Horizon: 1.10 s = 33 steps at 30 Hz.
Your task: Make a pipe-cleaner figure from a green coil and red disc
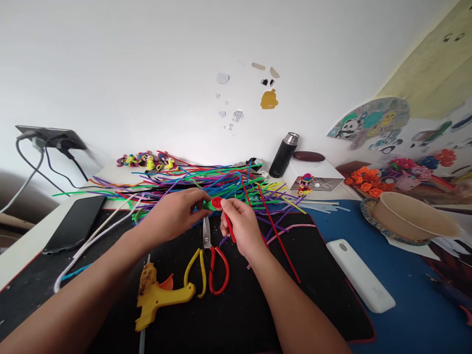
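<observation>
White wall (147, 73) stands behind the table (22, 258), where a black mat (236, 319) lies. Above its far part, the person's left hand (180, 209) pinches a green piece (210, 206) between its fingers; the right hand (243, 226) has its fingers closed on a red coil (216, 202) just beside it, apparently to steady both. A red stem (230, 228) hangs below the coil. Nearer lie scissors (207, 241), handles toward the person, and left of them a glue gun (152, 292), likely for easy reach. Coloured stems (206, 179) spread beyond, probably as ready stock. A phone (75, 223) lies left, a white device (361, 275) right, seemingly out of the way.
</observation>
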Each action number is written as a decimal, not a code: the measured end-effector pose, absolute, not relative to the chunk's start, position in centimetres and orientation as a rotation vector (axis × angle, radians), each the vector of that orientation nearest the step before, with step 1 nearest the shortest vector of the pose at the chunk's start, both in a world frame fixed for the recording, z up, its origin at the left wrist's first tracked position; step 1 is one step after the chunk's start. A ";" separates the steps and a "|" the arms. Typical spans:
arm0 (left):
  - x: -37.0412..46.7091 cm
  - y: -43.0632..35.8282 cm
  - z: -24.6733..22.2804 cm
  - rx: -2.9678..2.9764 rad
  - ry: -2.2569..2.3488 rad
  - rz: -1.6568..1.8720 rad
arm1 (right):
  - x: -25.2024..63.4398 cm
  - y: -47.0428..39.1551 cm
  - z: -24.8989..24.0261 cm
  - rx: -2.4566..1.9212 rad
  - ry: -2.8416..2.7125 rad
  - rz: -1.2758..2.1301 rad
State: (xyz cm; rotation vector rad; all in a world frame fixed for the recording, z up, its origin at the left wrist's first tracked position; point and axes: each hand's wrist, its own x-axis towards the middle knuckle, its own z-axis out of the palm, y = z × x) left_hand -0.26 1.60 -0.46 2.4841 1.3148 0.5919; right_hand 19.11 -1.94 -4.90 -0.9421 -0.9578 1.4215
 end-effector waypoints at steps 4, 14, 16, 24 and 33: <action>-0.3 1.5 -0.3 2.526 1.316 0.572 | 19.1 -1.9 -5.0 -0.955 -0.961 1.428; -0.4 1.5 -0.4 2.474 1.312 0.616 | 19.1 -1.9 -5.0 -0.977 -0.965 1.434; -0.4 1.5 -0.4 2.457 1.293 0.635 | 19.1 -1.9 -5.0 -0.974 -0.964 1.438; -0.4 1.5 -0.6 2.487 1.242 0.666 | 19.2 -1.9 -5.0 -0.986 -0.959 1.446; 0.5 0.8 -0.1 2.340 1.272 0.663 | 19.2 -1.8 -5.0 -0.984 -0.973 1.440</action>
